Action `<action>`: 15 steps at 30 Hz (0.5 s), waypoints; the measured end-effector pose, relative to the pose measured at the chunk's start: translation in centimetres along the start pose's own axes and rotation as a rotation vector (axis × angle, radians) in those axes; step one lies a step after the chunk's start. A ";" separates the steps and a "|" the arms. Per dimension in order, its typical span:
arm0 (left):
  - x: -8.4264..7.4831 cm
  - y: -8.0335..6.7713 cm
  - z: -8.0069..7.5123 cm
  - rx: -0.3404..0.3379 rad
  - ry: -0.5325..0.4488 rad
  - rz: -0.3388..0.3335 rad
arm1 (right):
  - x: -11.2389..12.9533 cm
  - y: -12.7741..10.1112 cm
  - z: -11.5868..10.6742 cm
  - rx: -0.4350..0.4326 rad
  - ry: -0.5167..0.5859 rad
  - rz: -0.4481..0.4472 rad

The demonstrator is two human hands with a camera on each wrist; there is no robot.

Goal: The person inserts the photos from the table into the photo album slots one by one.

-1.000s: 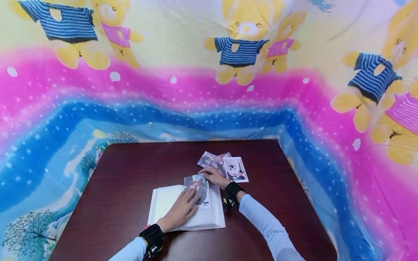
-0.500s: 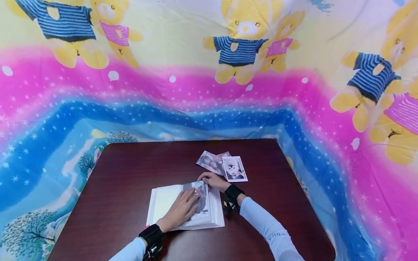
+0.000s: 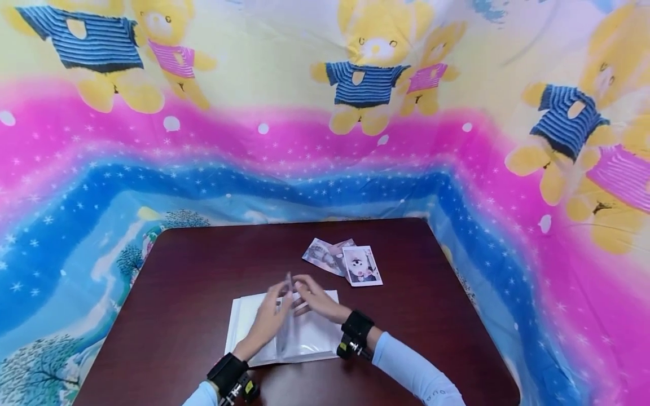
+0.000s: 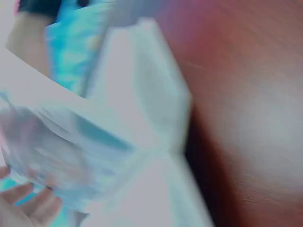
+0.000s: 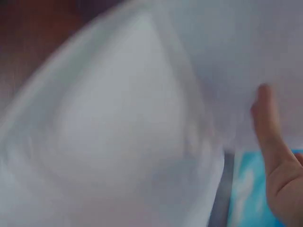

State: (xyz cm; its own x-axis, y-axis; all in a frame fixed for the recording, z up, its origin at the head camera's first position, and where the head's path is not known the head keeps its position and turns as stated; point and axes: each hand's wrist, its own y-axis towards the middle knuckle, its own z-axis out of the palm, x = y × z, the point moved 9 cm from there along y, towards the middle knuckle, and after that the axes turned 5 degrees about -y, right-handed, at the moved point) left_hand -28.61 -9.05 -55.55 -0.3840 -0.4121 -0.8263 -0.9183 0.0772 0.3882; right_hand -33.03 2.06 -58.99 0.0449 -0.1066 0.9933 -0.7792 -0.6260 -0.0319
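On the dark table point(image 3: 203, 270) my white album point(image 3: 249, 321) lies open and fairly heavy, while my left hand point(image 3: 266, 321) and right hand point(image 3: 315, 299) pinch its upright plastic page point(image 3: 284, 330), thin, floppy, slippery, best held by its top edge.

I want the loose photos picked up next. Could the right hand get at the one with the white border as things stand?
Probably yes: the white-bordered photo lies uncovered on the table just beyond the right hand, with nothing between.
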 end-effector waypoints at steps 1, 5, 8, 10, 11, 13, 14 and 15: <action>0.2 0.4 -1.1 -0.041 -0.042 -0.045 | 0.4 -0.2 1.2 0.037 -0.069 -0.038; 1.5 1.3 -4.8 -0.133 -0.027 -0.150 | 1.2 -0.8 4.9 0.167 -0.524 -0.249; 3.2 1.1 -6.4 -0.125 0.081 -0.205 | 1.0 -1.5 5.6 0.182 -0.811 -0.373; 4.4 0.6 -7.0 -0.114 0.114 -0.243 | 0.5 -1.8 4.9 0.164 -0.901 -0.384; 4.9 0.3 -7.1 -0.107 0.122 -0.257 | 0.3 -1.9 4.3 0.148 -0.926 -0.376; 5.9 -0.4 -7.2 -0.085 0.136 -0.291 | -0.2 -2.1 2.8 0.110 -0.960 -0.339; 6.3 -0.8 -7.1 -0.071 0.142 -0.307 | -0.5 -2.1 2.1 0.092 -0.975 -0.316; 6.6 -1.1 -7.0 -0.059 0.151 -0.315 | -0.8 -2.2 1.4 0.076 -0.990 -0.293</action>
State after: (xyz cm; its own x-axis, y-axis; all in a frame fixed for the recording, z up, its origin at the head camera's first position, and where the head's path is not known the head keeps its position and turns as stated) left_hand -29.49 -18.24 -58.58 -0.0602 -0.5373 -0.8412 -0.9805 -0.1262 0.1508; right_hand -30.50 2.46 -59.89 0.7470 -0.5082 0.4285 -0.6149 -0.7733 0.1549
